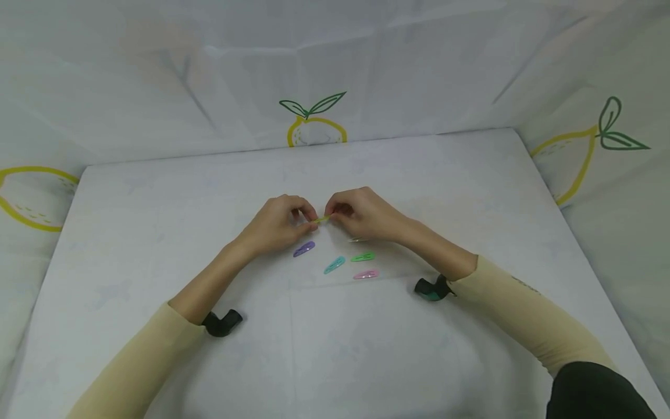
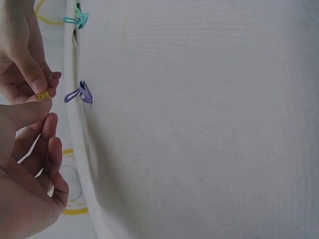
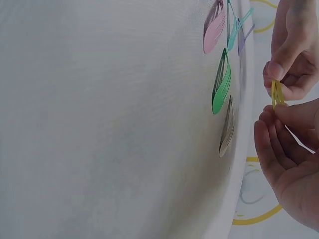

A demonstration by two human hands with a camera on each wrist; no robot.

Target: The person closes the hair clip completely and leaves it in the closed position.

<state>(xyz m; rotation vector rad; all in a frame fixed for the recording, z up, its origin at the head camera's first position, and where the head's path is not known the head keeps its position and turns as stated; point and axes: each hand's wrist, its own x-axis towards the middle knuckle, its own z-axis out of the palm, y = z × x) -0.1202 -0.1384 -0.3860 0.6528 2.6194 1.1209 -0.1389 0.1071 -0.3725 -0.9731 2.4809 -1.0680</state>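
Observation:
A yellow snap hair clip [image 1: 321,219] is held between the two hands, just above the white table. My left hand [image 1: 277,224] pinches one end of it between thumb and index finger; my right hand [image 1: 366,214] pinches the other end. In the right wrist view the clip's slotted frame [image 3: 277,94] shows between the fingertips. Nearest to the left hand on the table is a purple hair clip [image 1: 304,249]. A beige-looking clip [image 3: 227,130] lies by the right hand. Closer to me are a green clip [image 1: 363,256], a light blue one [image 1: 334,265] and a pink one [image 1: 366,274].
A white cloth covers the table [image 1: 157,233]. White curtains with lemon drawings [image 1: 316,132] hang behind it and at both sides. Black wrist mounts [image 1: 222,323] sit under the sleeves, close to the tabletop.

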